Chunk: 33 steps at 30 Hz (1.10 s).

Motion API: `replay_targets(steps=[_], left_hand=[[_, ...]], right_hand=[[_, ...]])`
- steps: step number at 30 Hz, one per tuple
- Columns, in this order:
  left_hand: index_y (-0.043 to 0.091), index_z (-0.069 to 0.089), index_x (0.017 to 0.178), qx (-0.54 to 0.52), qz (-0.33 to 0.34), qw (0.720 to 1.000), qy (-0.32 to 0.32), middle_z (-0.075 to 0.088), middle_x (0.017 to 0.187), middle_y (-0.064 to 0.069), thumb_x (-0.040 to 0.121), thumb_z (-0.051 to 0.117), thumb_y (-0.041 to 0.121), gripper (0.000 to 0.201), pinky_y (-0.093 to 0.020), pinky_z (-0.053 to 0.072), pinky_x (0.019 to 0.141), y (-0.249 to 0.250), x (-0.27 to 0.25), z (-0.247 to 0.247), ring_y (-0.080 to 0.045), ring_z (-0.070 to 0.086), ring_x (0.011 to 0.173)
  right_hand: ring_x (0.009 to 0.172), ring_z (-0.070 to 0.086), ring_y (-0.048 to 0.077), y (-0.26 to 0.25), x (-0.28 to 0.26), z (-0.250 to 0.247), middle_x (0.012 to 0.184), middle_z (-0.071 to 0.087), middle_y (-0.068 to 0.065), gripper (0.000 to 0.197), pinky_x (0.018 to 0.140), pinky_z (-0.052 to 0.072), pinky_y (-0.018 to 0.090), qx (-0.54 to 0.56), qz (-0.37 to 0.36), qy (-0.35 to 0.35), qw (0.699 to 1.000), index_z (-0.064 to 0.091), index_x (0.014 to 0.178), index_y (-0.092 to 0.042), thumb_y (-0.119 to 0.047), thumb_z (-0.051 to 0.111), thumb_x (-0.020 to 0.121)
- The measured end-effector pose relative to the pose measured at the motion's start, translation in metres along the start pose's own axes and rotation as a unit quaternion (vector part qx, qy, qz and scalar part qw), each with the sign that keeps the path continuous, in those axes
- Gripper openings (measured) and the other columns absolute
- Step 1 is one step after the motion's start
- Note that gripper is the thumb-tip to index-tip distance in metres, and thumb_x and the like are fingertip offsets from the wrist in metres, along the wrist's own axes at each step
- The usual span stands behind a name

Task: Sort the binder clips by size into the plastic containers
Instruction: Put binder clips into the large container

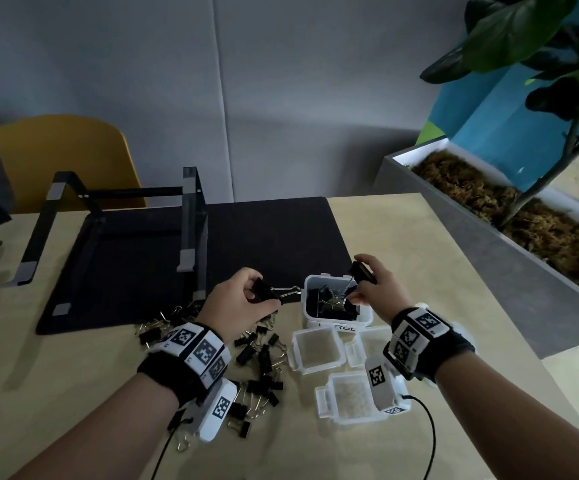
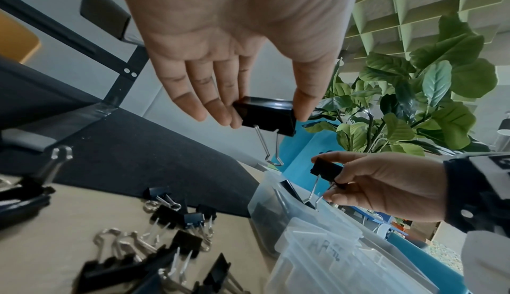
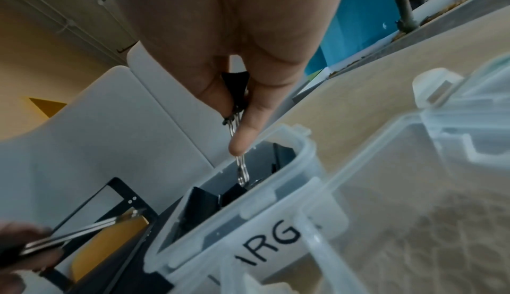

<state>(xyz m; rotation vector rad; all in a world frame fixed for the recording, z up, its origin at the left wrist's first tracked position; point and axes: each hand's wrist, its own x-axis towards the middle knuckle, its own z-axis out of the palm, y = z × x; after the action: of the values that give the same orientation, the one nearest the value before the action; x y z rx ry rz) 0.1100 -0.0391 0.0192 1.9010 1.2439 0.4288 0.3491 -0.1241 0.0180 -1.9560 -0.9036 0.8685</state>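
A person stands at a pale wooden table [image 1: 73, 393], sorting black binder clips. Both hands are busy with large clips at the tub labelled for large ones.

The right hand [image 1: 374, 289] pinches a large binder clip [image 1: 362, 271] by its black body between thumb and fingers, directly over the open large container [image 1: 336, 322]. The clip's wire handles hang down past the rim into the tub, where several large clips already lie. The left hand [image 1: 239, 299] grips a second large clip [image 1: 272, 292] between thumb and fingertips, wire handles pointing toward the tub, just beside its left wall but still outside it.

The step in hand looks like dropping large clips into their tub. The next move, as I judge it, calls for the right fingers to let go so the clip falls clear — then for that hand to draw aside so the left can come over the opening.

The tub's mouth is narrow and already crowded with handles, so two hands will not fit above it together. Three other clear plastic containers [image 1: 317, 349] sit touching or just beside the tub on the near side; they look empty. The unsorted clips [image 1: 260, 362] are scattered to the left, under and around the left wrist. A dark desk mat [image 1: 274, 233] with a black metal stand [image 1: 191, 230] lies beyond — open table remains to the right.
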Motion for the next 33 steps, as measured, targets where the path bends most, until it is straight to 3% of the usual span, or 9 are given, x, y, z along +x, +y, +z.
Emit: replay_targets(steps=[2, 6, 10, 14, 16, 19, 22, 26, 33], left_hand=[[0.028, 0.054, 0.111, -0.001, 0.004, 1.0, -0.001, 0.059, 0.103, 0.014, 0.071, 0.076, 0.038, 0.047, -0.021, 0.045, 0.082, 0.002, 0.002, 0.006, -0.004, 0.057, 0.096], [0.029, 0.053, 0.112, 0.002, 0.024, 1.0, -0.002, 0.056, 0.103, 0.016, 0.072, 0.077, 0.037, 0.047, -0.019, 0.04, 0.081, 0.009, 0.008, 0.016, -0.005, 0.056, 0.097], [0.029, 0.053, 0.113, 0.003, 0.028, 1.0, -0.007, 0.055, 0.104, 0.016, 0.072, 0.077, 0.037, 0.049, -0.018, 0.039, 0.08, 0.013, 0.013, 0.023, -0.004, 0.056, 0.097], [0.03, 0.053, 0.112, 0.0, 0.025, 1.0, -0.007, 0.055, 0.104, 0.017, 0.072, 0.077, 0.039, 0.047, -0.014, 0.039, 0.076, 0.014, 0.017, 0.027, -0.003, 0.056, 0.097], [0.031, 0.053, 0.111, -0.002, 0.024, 1.0, -0.008, 0.055, 0.103, 0.017, 0.072, 0.076, 0.039, 0.047, -0.011, 0.038, 0.074, 0.015, 0.019, 0.027, -0.003, 0.056, 0.097], [0.03, 0.053, 0.112, -0.002, 0.024, 1.0, -0.008, 0.057, 0.104, 0.015, 0.072, 0.076, 0.038, 0.047, -0.015, 0.04, 0.077, 0.016, 0.022, 0.027, -0.004, 0.056, 0.098], [0.03, 0.053, 0.111, -0.003, 0.023, 1.0, -0.01, 0.058, 0.105, 0.015, 0.072, 0.076, 0.039, 0.046, -0.019, 0.04, 0.08, 0.016, 0.024, 0.028, -0.004, 0.056, 0.099], [0.03, 0.052, 0.111, -0.004, 0.023, 1.0, -0.015, 0.059, 0.106, 0.014, 0.072, 0.076, 0.04, 0.047, -0.02, 0.041, 0.081, 0.017, 0.027, 0.032, -0.004, 0.056, 0.098], [0.028, 0.052, 0.114, -0.016, 0.028, 0.999, -0.028, 0.06, 0.108, 0.012, 0.074, 0.075, 0.039, 0.047, -0.02, 0.044, 0.082, 0.018, 0.029, 0.039, -0.003, 0.057, 0.097]], right_hand=[[0.065, 0.067, 0.022, 0.004, 0.001, 0.0, 0.1, 0.063, 0.016, 0.042, 0.07, 0.059, 0.031, -0.009, -0.003, -0.006, 1.0, 0.044, 0.111, -0.028, 0.005, 0.041, 0.087], [0.081, 0.067, 0.029, 0.014, 0.004, 0.001, 0.098, 0.063, 0.014, 0.025, 0.078, 0.057, 0.044, -0.074, -0.006, 0.009, 0.997, 0.04, 0.106, -0.019, -0.012, 0.056, 0.089], [0.088, 0.06, 0.024, 0.014, 0.005, -0.001, 0.097, 0.063, 0.006, 0.02, 0.073, 0.046, 0.03, -0.197, -0.035, -0.019, 0.98, 0.05, 0.104, -0.012, -0.021, 0.059, 0.089], [0.086, 0.061, 0.022, 0.008, 0.008, -0.01, 0.089, 0.067, 0.005, 0.011, 0.073, 0.049, 0.029, -0.277, -0.059, -0.023, 0.959, 0.064, 0.091, -0.012, -0.02, 0.06, 0.085], [0.081, 0.059, 0.019, 0.006, 0.011, -0.016, 0.083, 0.064, 0.003, 0.01, 0.062, 0.047, 0.025, -0.297, -0.059, -0.025, 0.953, 0.067, 0.085, -0.011, -0.017, 0.059, 0.083], [0.074, 0.051, 0.015, 0.006, 0.013, -0.023, 0.078, 0.056, -0.002, 0.01, 0.051, 0.033, 0.017, -0.329, -0.055, -0.052, 0.941, 0.069, 0.087, -0.015, -0.02, 0.065, 0.079], [0.067, 0.052, 0.012, 0.009, 0.014, -0.024, 0.076, 0.058, -0.002, 0.013, 0.052, 0.037, 0.018, -0.323, -0.046, -0.064, 0.943, 0.07, 0.091, -0.016, -0.022, 0.068, 0.08], [0.06, 0.059, 0.016, 0.012, 0.015, -0.02, 0.071, 0.065, 0.003, 0.01, 0.07, 0.056, 0.031, -0.29, -0.04, -0.062, 0.954, 0.069, 0.086, -0.008, -0.016, 0.067, 0.081], [0.049, 0.06, 0.014, 0.019, 0.019, -0.025, 0.061, 0.066, 0.009, 0.006, 0.073, 0.057, 0.036, -0.121, 0.028, -0.066, 0.99, 0.068, 0.085, 0.001, -0.003, 0.064, 0.083]])
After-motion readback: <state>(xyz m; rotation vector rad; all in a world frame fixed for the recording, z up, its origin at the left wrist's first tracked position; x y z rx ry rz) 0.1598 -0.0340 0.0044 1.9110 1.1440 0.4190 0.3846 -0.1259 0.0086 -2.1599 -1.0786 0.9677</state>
